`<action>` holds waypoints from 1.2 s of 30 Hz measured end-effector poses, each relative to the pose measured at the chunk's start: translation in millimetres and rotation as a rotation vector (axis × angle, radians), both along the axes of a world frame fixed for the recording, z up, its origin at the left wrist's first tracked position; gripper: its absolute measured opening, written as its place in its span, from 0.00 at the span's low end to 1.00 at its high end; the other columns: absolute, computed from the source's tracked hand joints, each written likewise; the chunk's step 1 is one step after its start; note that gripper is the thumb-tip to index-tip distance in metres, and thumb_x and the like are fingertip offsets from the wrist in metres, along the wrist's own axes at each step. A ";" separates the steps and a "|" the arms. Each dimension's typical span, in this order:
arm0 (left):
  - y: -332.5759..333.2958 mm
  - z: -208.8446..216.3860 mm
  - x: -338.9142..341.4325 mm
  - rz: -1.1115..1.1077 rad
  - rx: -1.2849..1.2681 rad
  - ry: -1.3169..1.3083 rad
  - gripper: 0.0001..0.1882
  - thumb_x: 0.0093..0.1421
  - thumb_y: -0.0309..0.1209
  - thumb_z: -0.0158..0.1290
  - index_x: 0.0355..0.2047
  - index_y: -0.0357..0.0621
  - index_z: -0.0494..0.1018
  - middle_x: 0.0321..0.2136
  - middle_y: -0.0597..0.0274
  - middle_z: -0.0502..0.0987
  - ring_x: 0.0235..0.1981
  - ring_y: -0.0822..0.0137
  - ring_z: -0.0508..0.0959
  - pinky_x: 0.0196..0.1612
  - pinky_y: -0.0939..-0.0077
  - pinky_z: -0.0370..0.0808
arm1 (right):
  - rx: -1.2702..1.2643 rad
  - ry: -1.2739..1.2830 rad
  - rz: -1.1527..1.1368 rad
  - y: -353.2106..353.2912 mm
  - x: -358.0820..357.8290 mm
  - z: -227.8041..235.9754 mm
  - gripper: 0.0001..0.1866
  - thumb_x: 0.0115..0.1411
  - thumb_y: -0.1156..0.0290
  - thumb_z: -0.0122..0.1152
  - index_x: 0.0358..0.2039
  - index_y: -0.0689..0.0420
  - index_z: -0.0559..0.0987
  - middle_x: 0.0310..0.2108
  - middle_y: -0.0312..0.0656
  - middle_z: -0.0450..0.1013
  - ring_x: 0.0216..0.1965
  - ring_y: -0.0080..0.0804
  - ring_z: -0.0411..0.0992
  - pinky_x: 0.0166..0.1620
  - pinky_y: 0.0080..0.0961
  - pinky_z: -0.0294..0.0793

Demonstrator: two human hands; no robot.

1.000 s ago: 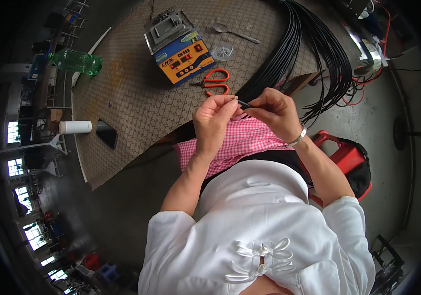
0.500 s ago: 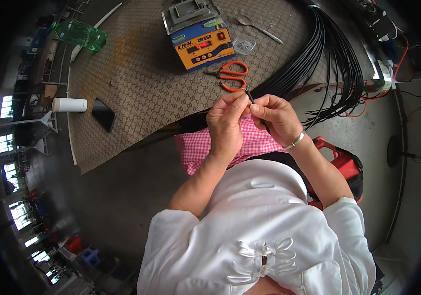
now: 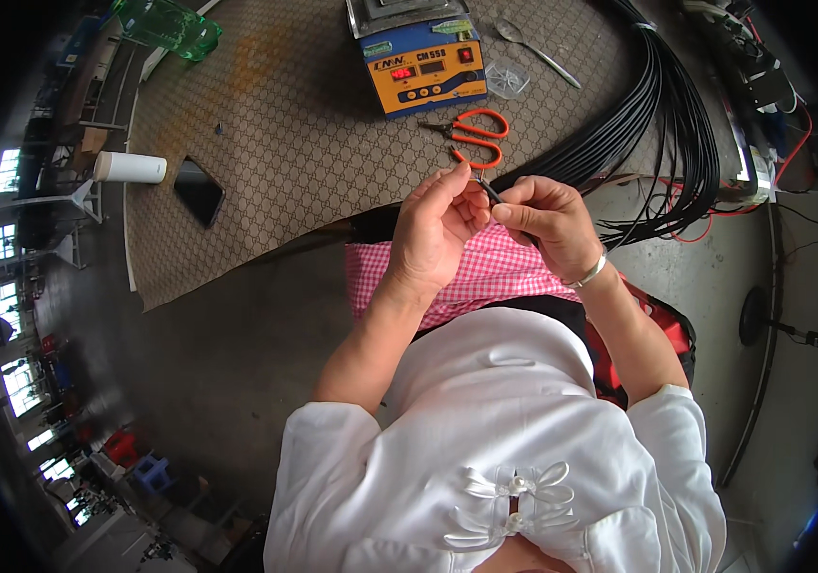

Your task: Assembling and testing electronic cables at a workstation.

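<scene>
At the far left of the patterned table [image 3: 265, 143]: a green plastic bottle [image 3: 168, 21] near the top corner, a white cylinder [image 3: 130, 167] lying on its side at the edge, a dark phone [image 3: 199, 191] just beside it. Further right, a blue-and-orange bench unit [image 3: 423, 65] with a lit display, then orange-handled scissors [image 3: 476, 138] lying flat, a small clear dish [image 3: 507, 78] and a metal spoon [image 3: 533, 46]. Just below the scissors, over a pink checked cloth [image 3: 485, 277] on the lap: left hand [image 3: 433, 234] with fingertips pinched on the tip of a thin black cable end [image 3: 487, 189]; right hand [image 3: 550, 224], bracelet at the wrist, closed around the same cable a little lower. Cable end between the two hands, long axis slanting up-left to down-right, tip toward the left fingers, body running under the right hand; both hands touching it, neither nearer. Farther right, a thick bundle of black cables [image 3: 662, 124] sweeping off the table edge.

Against half a second earlier: same two-handed pinch, same spot above the lap; bench unit and scissors sitting higher in the view, so a slight head tilt rather than any shift of the hands.
</scene>
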State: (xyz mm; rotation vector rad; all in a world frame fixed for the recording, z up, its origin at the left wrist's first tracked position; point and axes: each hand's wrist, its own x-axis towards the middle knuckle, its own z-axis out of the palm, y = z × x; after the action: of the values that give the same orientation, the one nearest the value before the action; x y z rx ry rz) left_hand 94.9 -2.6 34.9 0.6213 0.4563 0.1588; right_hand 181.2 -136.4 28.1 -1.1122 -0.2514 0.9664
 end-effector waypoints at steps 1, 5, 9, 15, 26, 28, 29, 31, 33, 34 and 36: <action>2.3 0.2 -1.6 -0.010 -0.008 -0.002 0.12 0.58 0.37 0.45 0.24 0.42 0.70 0.19 0.64 0.71 0.21 0.72 0.70 0.29 0.79 0.67 | -0.004 -0.004 0.011 1.4 -0.2 -0.1 0.06 0.47 0.78 0.63 0.24 0.63 0.74 0.18 0.34 0.69 0.17 0.15 0.61 0.18 0.11 0.57; 10.6 1.5 -8.3 -0.032 -0.035 0.017 0.11 0.58 0.36 0.45 0.24 0.42 0.70 0.19 0.64 0.72 0.21 0.72 0.71 0.29 0.80 0.67 | -0.022 0.002 0.052 6.9 -1.2 1.2 0.06 0.47 0.77 0.63 0.24 0.62 0.74 0.18 0.34 0.69 0.16 0.15 0.61 0.18 0.11 0.57; 13.6 1.2 -13.4 -0.024 -0.088 -0.008 0.12 0.58 0.36 0.46 0.24 0.42 0.70 0.20 0.63 0.72 0.22 0.72 0.71 0.30 0.79 0.68 | -0.010 -0.010 0.072 11.2 -1.8 -0.4 0.05 0.47 0.77 0.63 0.24 0.62 0.74 0.18 0.34 0.69 0.16 0.15 0.61 0.18 0.11 0.57; 8.8 -3.6 -17.4 0.035 -0.071 -0.104 0.12 0.60 0.37 0.45 0.27 0.42 0.70 0.23 0.65 0.73 0.24 0.74 0.71 0.31 0.79 0.69 | -0.008 0.004 0.047 17.9 -4.4 3.1 0.05 0.47 0.77 0.62 0.24 0.62 0.74 0.18 0.34 0.69 0.16 0.15 0.61 0.18 0.11 0.56; 9.3 -9.9 -17.5 0.071 -0.038 -0.116 0.12 0.59 0.39 0.46 0.27 0.43 0.71 0.23 0.65 0.73 0.24 0.74 0.71 0.31 0.80 0.70 | -0.012 0.121 0.086 20.0 -0.2 2.0 0.05 0.47 0.78 0.62 0.24 0.62 0.74 0.19 0.35 0.69 0.17 0.16 0.61 0.18 0.11 0.57; 16.3 -5.7 -18.1 0.048 0.017 -0.078 0.11 0.58 0.37 0.48 0.26 0.42 0.70 0.22 0.64 0.73 0.23 0.74 0.72 0.30 0.82 0.71 | -0.034 0.091 0.102 19.7 1.3 1.4 0.05 0.47 0.78 0.62 0.24 0.62 0.74 0.19 0.35 0.69 0.16 0.16 0.61 0.18 0.11 0.57; 18.7 -5.0 -17.0 0.043 0.039 -0.039 0.11 0.57 0.37 0.49 0.25 0.43 0.70 0.21 0.65 0.73 0.22 0.74 0.72 0.29 0.81 0.70 | -0.045 0.076 0.110 19.4 1.9 0.8 0.05 0.47 0.78 0.62 0.24 0.63 0.74 0.18 0.35 0.69 0.16 0.16 0.61 0.18 0.11 0.57; 24.6 -0.4 -16.7 0.015 0.098 0.004 0.10 0.57 0.36 0.49 0.25 0.43 0.70 0.20 0.65 0.72 0.22 0.74 0.72 0.28 0.82 0.70 | -0.051 0.062 0.117 19.8 2.4 0.0 0.05 0.47 0.78 0.62 0.24 0.63 0.75 0.18 0.35 0.69 0.16 0.16 0.61 0.18 0.11 0.57; 27.3 1.7 -16.2 -0.002 0.128 0.039 0.09 0.56 0.34 0.49 0.25 0.43 0.70 0.20 0.65 0.72 0.21 0.75 0.72 0.28 0.82 0.69 | -0.060 0.048 0.123 20.1 2.5 -0.3 0.05 0.47 0.77 0.62 0.24 0.63 0.75 0.18 0.34 0.69 0.16 0.16 0.61 0.18 0.12 0.57; 28.0 2.1 -15.9 -0.004 0.129 0.054 0.09 0.56 0.34 0.49 0.24 0.43 0.70 0.19 0.65 0.72 0.21 0.75 0.71 0.27 0.82 0.69 | -0.066 0.040 0.125 20.3 2.6 -0.1 0.05 0.47 0.77 0.62 0.24 0.63 0.75 0.18 0.35 0.69 0.16 0.16 0.61 0.18 0.12 0.57; 28.8 1.9 -15.5 -0.014 0.071 0.065 0.09 0.56 0.34 0.49 0.23 0.43 0.69 0.19 0.65 0.72 0.21 0.74 0.71 0.27 0.81 0.68 | -0.069 0.030 0.133 20.6 2.7 -0.5 0.05 0.47 0.77 0.62 0.24 0.63 0.75 0.18 0.34 0.69 0.16 0.16 0.61 0.18 0.12 0.57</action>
State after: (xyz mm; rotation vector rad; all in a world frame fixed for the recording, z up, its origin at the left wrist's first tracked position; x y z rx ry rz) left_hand 79.4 26.2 36.8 0.7003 0.5102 0.1424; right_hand 183.9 -115.8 27.6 -1.1540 -0.2722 1.1164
